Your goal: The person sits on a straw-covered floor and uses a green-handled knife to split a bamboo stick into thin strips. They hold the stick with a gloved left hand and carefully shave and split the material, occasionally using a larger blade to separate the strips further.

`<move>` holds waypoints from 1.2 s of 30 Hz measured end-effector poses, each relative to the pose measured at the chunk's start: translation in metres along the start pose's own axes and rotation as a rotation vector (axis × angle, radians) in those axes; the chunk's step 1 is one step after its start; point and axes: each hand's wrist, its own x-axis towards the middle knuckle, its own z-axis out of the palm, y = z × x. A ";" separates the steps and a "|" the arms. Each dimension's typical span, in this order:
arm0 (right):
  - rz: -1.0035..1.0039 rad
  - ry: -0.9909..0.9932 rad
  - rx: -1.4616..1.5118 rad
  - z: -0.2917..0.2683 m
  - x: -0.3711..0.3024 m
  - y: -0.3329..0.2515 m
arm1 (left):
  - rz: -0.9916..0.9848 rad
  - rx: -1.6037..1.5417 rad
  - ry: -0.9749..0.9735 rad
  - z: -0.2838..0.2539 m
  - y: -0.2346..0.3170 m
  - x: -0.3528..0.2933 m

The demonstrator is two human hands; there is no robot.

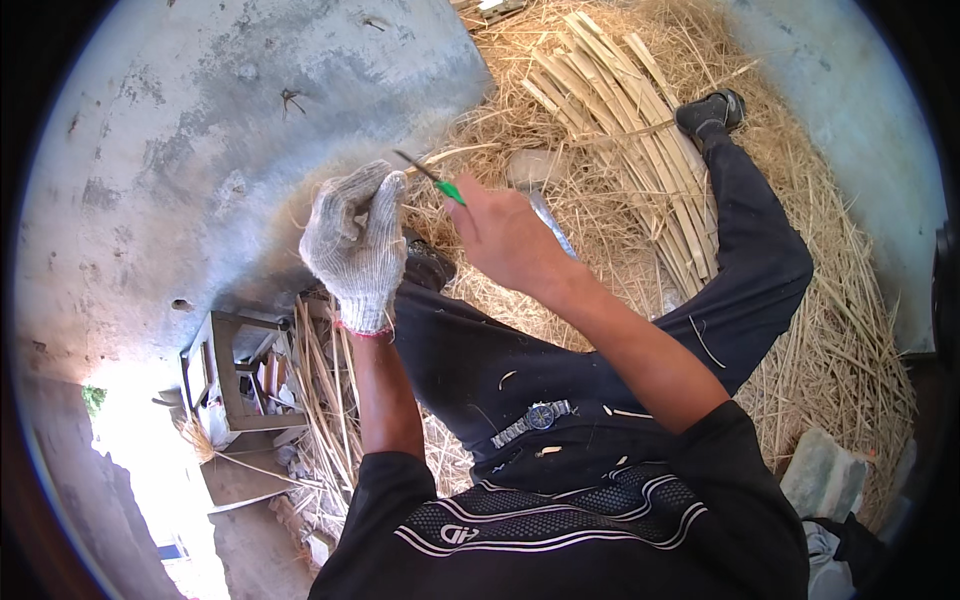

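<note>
Black fabric fills the near, lower part of the frame: a shirt point(560, 555), then dark trousers point(760, 225) with a metal wristwatch point(541, 415) and loose shavings point(548, 451) lying on them. Farther up, left of centre, the gloved left hand point(360, 240) has its fingers drawn together, apparently pinching the end of a pale strip point(460, 152). Beside it, the bare right hand point(507, 235) curls its fingers around a small green-handled knife point(450, 191), its blade pointing up and left near the strip; whether they touch, I cannot tell. The step in hand seems to be shaving or trimming the strip; the next move likely calls for a firm pinch and a stroke clear of the glove. Beyond, slats point(630, 130) and a shoe point(714, 112) limit room at upper right, and a rough wall point(250, 100) closes the upper left; the straw point(840, 340) between the legs looks the freest space.
</note>
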 end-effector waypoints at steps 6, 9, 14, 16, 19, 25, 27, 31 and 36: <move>0.103 -0.025 -0.274 0.001 0.001 -0.018 | 0.087 -0.046 -0.028 0.004 0.014 -0.001; 0.140 -0.032 -0.426 0.006 0.000 -0.002 | 0.136 0.013 -0.076 0.015 0.009 -0.009; 0.017 0.042 -0.600 0.010 0.017 0.029 | -0.088 -0.113 0.045 0.035 0.004 -0.016; -0.020 0.090 -0.705 0.015 0.026 0.026 | -0.082 0.036 -0.015 0.032 -0.003 -0.007; 0.294 -0.315 0.065 0.004 0.047 0.024 | -0.096 -0.143 -0.023 0.017 -0.009 0.014; -0.040 -0.016 0.152 0.001 0.014 0.029 | 0.137 -0.106 0.020 0.012 0.005 0.025; 0.003 -0.075 0.212 -0.025 -0.001 -0.025 | 0.061 -0.086 0.061 -0.007 0.027 0.025; 0.064 0.004 0.158 -0.033 -0.017 -0.062 | -0.136 -0.123 0.018 -0.002 0.034 0.022; 0.084 0.029 -0.173 -0.008 -0.015 -0.044 | -0.040 -0.058 0.003 0.006 0.019 -0.007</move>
